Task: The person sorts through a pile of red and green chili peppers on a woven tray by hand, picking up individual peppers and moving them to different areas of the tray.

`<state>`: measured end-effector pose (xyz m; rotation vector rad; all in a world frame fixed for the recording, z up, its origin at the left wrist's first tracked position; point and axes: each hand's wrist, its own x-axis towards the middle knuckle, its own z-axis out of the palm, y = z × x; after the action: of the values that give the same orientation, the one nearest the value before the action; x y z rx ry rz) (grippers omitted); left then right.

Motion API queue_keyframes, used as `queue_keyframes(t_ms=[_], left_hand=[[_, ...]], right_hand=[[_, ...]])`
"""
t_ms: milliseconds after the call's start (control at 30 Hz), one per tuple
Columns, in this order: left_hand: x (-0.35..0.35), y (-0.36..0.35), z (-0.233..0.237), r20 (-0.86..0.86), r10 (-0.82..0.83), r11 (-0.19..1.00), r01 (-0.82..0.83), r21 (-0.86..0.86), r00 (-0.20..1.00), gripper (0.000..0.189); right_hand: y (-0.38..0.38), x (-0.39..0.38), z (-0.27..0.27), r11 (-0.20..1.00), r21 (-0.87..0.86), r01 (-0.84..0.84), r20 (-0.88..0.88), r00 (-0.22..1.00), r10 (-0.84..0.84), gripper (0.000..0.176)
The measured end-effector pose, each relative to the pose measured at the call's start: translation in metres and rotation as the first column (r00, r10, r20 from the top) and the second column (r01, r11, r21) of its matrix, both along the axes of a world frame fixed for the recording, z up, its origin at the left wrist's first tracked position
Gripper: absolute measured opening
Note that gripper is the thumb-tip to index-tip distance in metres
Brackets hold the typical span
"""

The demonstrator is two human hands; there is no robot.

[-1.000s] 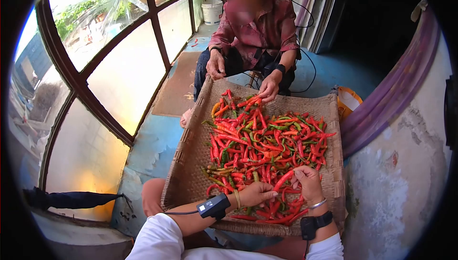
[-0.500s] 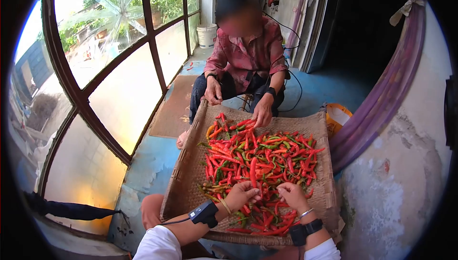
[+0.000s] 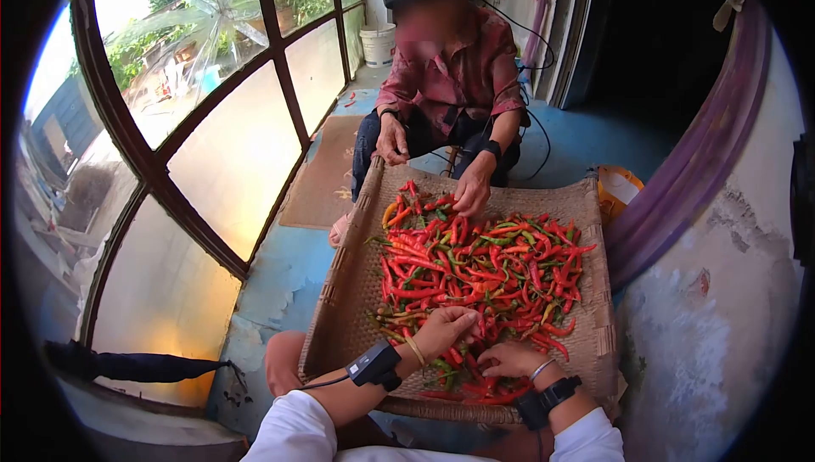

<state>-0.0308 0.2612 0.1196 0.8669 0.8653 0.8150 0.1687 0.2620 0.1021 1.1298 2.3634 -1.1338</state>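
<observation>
A woven tray (image 3: 344,318) in front of me bears a heap of red, green and orange chili peppers (image 3: 475,267). My left hand (image 3: 446,330) is over the near part of the heap, its thumb and fingers pinched at a red chili pepper, partly hidden by the fingers. Lower and to the right, my right hand (image 3: 516,362) reaches over the peppers close to the tray's near edge. Its fingers are bent and slightly apart, and I see nothing held in them.
Across the tray a seated person (image 3: 450,89) has one hand (image 3: 472,195) on the peppers and the other hand (image 3: 392,140) by the tray's far left corner. An orange-yellow container (image 3: 618,190) stands beyond the right corner. Framed windows (image 3: 229,156) line the left side; a purple curtain (image 3: 679,199) hangs right.
My right hand has moved down and left toward the near peppers, its fingers parting. My left hand has shifted slightly up and right. The whole view has shifted a little.
</observation>
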Motion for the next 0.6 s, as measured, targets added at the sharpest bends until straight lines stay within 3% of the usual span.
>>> queue_keyframes(t_ms=[33,100,200,367,433,467,533,600], left_hand=[[0.001,-0.002,-0.003,-0.001,0.009,0.999,-0.009,-0.041,1.000,0.022],[0.005,-0.003,-0.011,-0.098,-0.201,0.979,0.203,0.013,0.975,0.021],[0.008,-0.004,-0.021,-0.168,-0.313,0.948,0.317,0.001,0.935,0.020],[0.011,-0.006,-0.022,-0.194,-0.324,0.944,0.330,-0.003,0.926,0.021],[0.012,-0.007,-0.026,-0.187,-0.300,0.949,0.312,0.040,0.935,0.019],[0.012,-0.006,-0.030,-0.186,-0.301,0.948,0.314,0.046,0.936,0.019],[0.012,-0.006,-0.038,-0.279,-0.312,0.926,0.356,0.123,0.908,0.018],[0.013,-0.007,-0.040,-0.304,-0.299,0.922,0.355,0.151,0.905,0.019]], right_hand=[[-0.003,0.001,-0.004,1.000,-0.024,-0.003,-0.019,1.000,0.002,0.038],[-0.007,-0.002,0.000,1.000,0.023,-0.001,0.001,1.000,0.001,0.037],[-0.005,-0.008,0.005,0.997,0.076,0.008,0.034,0.999,-0.010,0.031],[-0.011,-0.011,-0.007,0.990,0.118,0.074,-0.025,0.997,-0.072,0.032],[-0.010,-0.011,-0.014,0.997,0.057,0.055,-0.113,0.992,-0.048,0.032],[-0.008,-0.011,-0.014,0.996,0.062,0.057,-0.109,0.993,-0.050,0.032],[-0.007,-0.016,-0.008,0.996,-0.092,0.022,0.038,0.999,-0.018,0.030],[-0.006,-0.014,-0.007,0.997,-0.072,0.034,0.012,0.999,-0.033,0.029]])
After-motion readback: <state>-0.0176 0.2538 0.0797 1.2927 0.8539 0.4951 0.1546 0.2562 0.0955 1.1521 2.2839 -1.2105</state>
